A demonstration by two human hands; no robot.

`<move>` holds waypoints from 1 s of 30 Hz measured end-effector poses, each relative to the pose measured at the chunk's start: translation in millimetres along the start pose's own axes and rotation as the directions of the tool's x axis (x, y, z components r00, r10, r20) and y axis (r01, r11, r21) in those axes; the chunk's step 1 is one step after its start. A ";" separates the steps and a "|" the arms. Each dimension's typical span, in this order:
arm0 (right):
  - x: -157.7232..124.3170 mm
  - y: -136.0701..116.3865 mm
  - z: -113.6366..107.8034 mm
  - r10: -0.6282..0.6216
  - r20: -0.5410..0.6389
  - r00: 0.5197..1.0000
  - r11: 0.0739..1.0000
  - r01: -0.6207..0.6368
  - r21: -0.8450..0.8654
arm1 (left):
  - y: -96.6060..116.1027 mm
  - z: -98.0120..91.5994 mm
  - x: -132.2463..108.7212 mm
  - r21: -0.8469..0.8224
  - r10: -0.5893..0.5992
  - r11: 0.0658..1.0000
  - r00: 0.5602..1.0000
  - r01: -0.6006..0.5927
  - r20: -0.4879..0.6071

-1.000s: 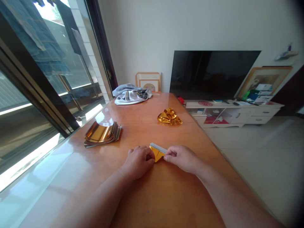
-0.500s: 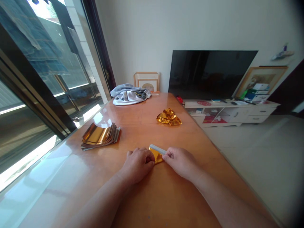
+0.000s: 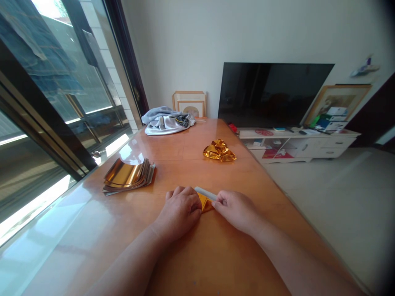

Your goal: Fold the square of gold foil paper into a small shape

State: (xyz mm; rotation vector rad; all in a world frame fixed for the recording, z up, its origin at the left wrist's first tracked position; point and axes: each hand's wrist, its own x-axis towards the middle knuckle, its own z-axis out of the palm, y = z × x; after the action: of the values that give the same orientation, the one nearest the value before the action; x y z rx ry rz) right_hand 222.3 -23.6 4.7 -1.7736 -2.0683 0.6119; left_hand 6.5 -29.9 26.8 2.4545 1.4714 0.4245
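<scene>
A small sheet of gold foil paper (image 3: 205, 202), partly folded, lies on the table between my hands. Along its far side runs a pale grey folded strip, the paper's back. My left hand (image 3: 182, 209) is closed with its thumb and fingers on the paper's left edge, which it partly covers. My right hand (image 3: 235, 209) pinches the right end of the strip between thumb and fingers. To the left rests a curved stack of gold foil sheets (image 3: 127, 174). Farther off sits a crumpled or folded gold foil piece (image 3: 219, 151).
The glossy wooden table (image 3: 179, 164) has its right edge beyond my right arm. A bundle of grey cloth (image 3: 166, 122) lies at the far end. A glass sliding door (image 3: 92, 82) stands to the left; a television (image 3: 274, 95) on a white cabinet (image 3: 333, 144) is at the back right.
My left hand has shifted slightly on the gold paper, and a fold line shows more plainly. The right hand keeps its pinch. The whole view has moved a little.
</scene>
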 end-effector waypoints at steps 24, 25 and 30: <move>-5.0 6.6 -17.0 -0.130 0.146 0.981 0.981 0.106 0.165 | -6.3 3.4 1.5 -0.082 -0.011 0.997 1.000 0.012 0.008; -5.2 5.3 -18.0 -0.133 0.152 0.979 0.983 0.111 0.149 | -7.0 3.6 1.6 -0.089 -0.011 0.996 1.000 0.012 0.007; -6.5 -2.4 -24.2 -0.155 0.163 0.974 0.986 0.144 0.079 | -12.5 7.8 3.2 -0.120 -0.044 0.992 0.999 0.042 -0.017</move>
State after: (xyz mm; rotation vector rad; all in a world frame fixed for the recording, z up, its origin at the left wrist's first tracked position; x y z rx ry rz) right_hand 234.0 -27.9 26.6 -1.5594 -2.2405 0.8012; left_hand 0.7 -21.8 15.5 2.3284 1.4596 0.5141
